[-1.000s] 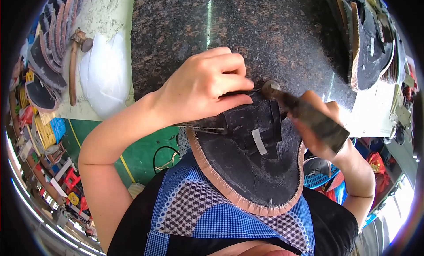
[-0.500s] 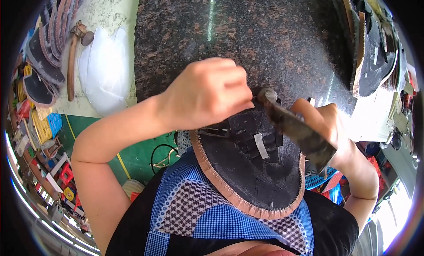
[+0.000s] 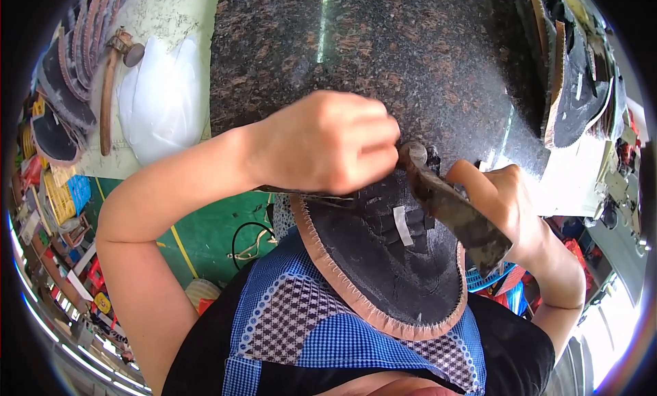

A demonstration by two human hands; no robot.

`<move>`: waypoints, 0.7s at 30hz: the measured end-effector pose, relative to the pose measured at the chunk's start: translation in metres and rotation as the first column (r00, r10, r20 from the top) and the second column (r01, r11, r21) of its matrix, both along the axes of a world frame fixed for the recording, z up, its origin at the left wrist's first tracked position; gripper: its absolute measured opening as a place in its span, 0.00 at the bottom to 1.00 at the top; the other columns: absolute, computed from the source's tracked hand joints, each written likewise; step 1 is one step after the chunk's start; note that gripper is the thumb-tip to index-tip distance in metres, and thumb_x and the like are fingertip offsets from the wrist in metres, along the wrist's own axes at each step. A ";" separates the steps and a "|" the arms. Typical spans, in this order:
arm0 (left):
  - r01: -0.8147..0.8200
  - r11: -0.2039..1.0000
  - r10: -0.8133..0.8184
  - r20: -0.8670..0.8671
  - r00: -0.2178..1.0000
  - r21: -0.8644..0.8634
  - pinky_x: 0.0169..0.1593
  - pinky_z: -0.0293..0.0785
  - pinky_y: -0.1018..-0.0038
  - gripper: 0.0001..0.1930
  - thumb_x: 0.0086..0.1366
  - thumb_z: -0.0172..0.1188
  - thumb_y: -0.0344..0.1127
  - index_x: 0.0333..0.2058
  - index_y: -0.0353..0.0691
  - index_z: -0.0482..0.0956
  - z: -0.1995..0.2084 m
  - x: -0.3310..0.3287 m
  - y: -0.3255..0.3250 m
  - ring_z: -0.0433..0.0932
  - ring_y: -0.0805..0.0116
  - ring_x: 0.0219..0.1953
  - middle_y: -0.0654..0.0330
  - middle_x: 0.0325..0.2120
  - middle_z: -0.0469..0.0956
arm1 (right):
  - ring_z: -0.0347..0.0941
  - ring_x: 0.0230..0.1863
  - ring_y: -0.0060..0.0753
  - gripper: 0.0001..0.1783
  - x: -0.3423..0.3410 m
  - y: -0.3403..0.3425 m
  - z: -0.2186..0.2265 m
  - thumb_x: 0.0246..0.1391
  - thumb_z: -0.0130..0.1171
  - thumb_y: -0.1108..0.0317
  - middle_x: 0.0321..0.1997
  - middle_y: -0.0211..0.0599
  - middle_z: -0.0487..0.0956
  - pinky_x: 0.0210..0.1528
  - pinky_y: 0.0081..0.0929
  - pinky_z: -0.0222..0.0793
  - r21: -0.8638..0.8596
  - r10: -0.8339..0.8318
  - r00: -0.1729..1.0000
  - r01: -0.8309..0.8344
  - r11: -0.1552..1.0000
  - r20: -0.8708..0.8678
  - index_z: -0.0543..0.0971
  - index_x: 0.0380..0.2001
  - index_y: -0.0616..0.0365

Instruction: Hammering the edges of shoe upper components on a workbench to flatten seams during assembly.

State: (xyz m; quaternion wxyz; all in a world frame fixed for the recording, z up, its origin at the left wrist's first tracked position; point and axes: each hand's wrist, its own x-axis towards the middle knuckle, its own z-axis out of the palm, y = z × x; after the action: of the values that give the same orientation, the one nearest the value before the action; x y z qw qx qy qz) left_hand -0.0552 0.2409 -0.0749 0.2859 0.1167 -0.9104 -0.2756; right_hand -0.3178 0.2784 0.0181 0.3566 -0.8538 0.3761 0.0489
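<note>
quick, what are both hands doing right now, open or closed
Left hand: closed, fingers curled by the black piece; whether it holds anything cannot be told.
Right hand: closed, holding a dark hammer.

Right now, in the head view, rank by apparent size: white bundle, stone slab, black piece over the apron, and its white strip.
Largest to smallest:
Stone slab
Black piece
White bundle
White strip
Apparent size only; nearness may mislead.

Dark speckled counter [image 3: 383,68], green floor [image 3: 215,235]
Yellow stripe [image 3: 182,251] by the near left corner; glare [image 3: 558,180] whitening the near right.
</note>
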 end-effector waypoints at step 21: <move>-0.222 0.967 0.228 -0.039 0.973 0.122 0.32 0.78 0.71 0.11 0.46 0.72 0.28 0.30 0.35 0.82 -0.007 0.020 0.035 0.78 0.62 0.33 0.60 0.28 0.77 | 0.69 0.16 0.44 0.07 0.015 0.002 -0.012 0.53 0.64 0.71 0.20 0.39 0.68 0.17 0.34 0.59 0.080 -0.243 0.930 0.229 0.970 0.276 0.76 0.31 0.60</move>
State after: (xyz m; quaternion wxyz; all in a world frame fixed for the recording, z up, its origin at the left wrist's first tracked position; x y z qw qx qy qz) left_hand -0.0354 0.2755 -0.0814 0.3317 0.2285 -0.8657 -0.2971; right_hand -0.3030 0.2802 0.0060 0.4297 -0.7921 0.4197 -0.1084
